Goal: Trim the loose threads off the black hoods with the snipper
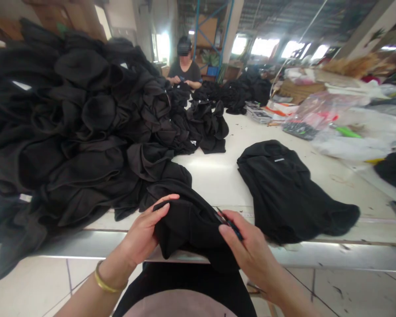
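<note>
Two bare hands are right in front of us at the near edge of the tabletop (218, 176), lower centre of the frame, and we have the left hand (145, 231) and the right hand (247, 248) both on one bunched black garment (188, 226)! That garment sits at the table's edge and droops over it toward our lap. On the left, the fingers (161, 204) curl over the top of the fold, closed around the cloth with a gold bangle (105, 281) at the wrist. On the right, the fingers (229, 218) close on a small pair of dark-handled snips (229, 224), tips just beside the black cloth; we cannot tell whether the blades are open.

Looking across, we have a huge heap of black garments (69, 125) taking up the upper left and running along the tabletop toward the far end. To the right of our hands, one black garment (284, 189) lies spread flat, a small pale label on it. Farther up, at the far end of the table, a co-worker (184, 68) in a dark T-shirt bends over with both hands together at the pile. Upper right, we see stacked printed sheets (259, 112) and big plastic bags (343, 132) heaped beside the table.
</note>
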The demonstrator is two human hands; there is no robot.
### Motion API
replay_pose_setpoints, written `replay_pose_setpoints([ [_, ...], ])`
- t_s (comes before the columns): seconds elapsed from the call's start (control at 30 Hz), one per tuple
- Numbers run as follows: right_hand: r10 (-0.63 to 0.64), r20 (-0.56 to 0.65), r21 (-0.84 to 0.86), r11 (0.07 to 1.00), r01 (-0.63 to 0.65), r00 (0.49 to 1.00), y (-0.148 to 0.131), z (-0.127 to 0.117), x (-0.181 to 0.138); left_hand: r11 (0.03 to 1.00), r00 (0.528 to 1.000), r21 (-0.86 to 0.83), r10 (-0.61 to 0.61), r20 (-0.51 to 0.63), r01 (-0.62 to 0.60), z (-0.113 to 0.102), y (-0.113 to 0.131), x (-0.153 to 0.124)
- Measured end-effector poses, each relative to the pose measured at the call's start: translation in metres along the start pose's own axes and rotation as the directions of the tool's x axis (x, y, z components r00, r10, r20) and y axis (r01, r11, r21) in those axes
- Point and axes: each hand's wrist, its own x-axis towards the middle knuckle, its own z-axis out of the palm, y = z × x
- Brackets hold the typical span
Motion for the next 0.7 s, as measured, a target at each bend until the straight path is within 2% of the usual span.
replay_pose_setpoints([
  [0.17,-0.23,0.021,-0.158,0.96,0.23,0.973,-0.012,0.022,0.015,1.0,0.999,0.025,-0.014,0.046,0.013,0.004,0.001,-0.002],
  [0.37,-0.269,0.095,-0.25,0.926,0.284,0.959,-0.005,0.028,0.028,0.998,0.996,0.019,-0.064,0.066,0.063,0.004,-0.002,0.0],
  [0.47,-0.288,0.066,-0.204,0.934,0.295,0.955,0.001,0.03,0.027,0.997,0.993,0.003,-0.078,0.083,0.078,0.004,-0.004,0.003],
  [0.63,-0.29,0.043,-0.022,0.956,0.291,0.956,0.009,0.034,0.023,0.989,0.986,-0.036,-0.139,0.094,0.142,0.003,-0.007,0.008],
  [0.7,-0.245,-0.008,0.028,0.969,0.245,0.97,0.009,0.035,0.023,0.988,0.985,-0.03,-0.148,0.088,0.151,0.005,-0.008,0.009],
])
